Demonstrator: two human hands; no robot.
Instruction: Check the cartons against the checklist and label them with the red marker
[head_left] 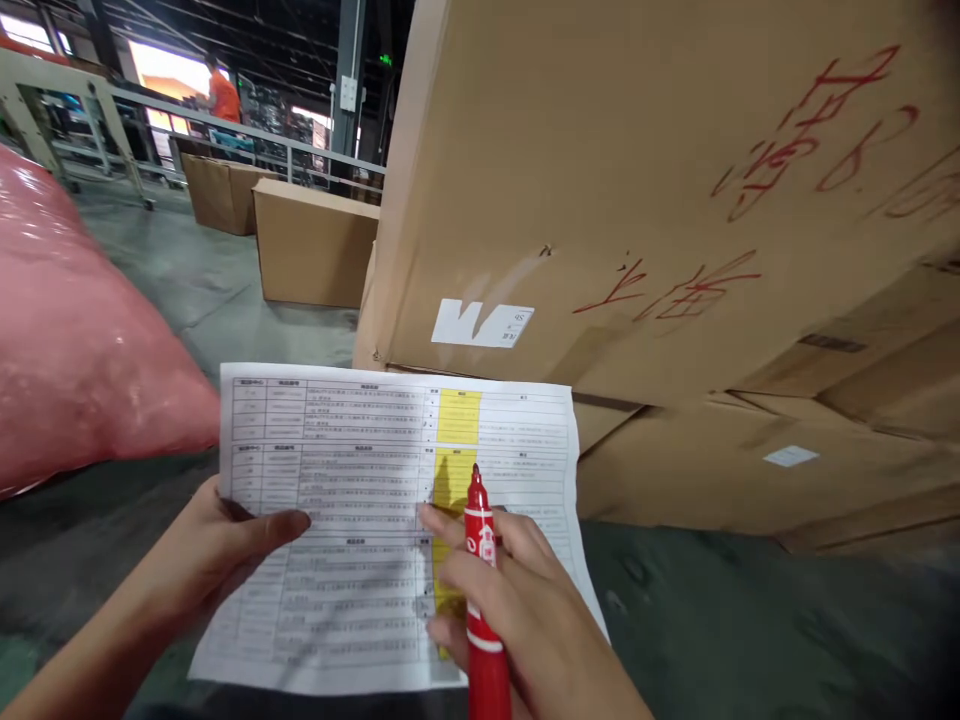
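Note:
A printed sheet of paper with tables and a yellow-marked column is held up in front of me. My left hand grips its left edge, thumb on top and the fingers hidden behind. My right hand holds a red marker pen upright over the sheet, its dark tip uncapped and pointing away from me. Fingers of that hand lie against the yellow column. Just beyond the sheet stands a large cardboard box with red handwriting and a torn white label.
Left of me bulges a pink plastic bag. Smaller cardboard boxes stand on the floor behind it, near a metal railing. Another carton lies below the large box. A person in orange is far back.

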